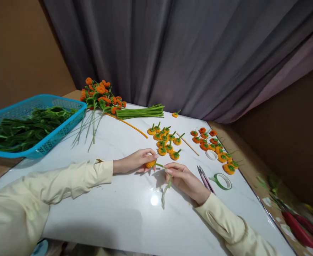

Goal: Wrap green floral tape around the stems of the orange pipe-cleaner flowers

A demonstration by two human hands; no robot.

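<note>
My left hand (138, 161) is closed round a yellow-orange fuzzy flower head (150, 164), whose short green stem (158, 164) points right. At the stem's tip, my right hand (184, 177) pinches a pale green strip of floral tape (167, 190), and its loose tail hangs down over the white table (113, 217). Whether the tape touches the stem is hard to make out. Just beyond my hands lie several yellow flower heads (162, 151) with green stems upward. Beside my right hand are pink-handled snips (204, 180) and a roll of green tape (224, 181).
A blue basket (40, 151) of green fuzzy leaves (33, 126) stands left. Behind are orange flowers (101, 89), a bundle of green stems (140, 112) and an orange strip (129, 125). Rightward lie a stick (188, 145), a white tape roll (211, 154), orange flower heads (204, 146) and red-handled pliers (298, 229).
</note>
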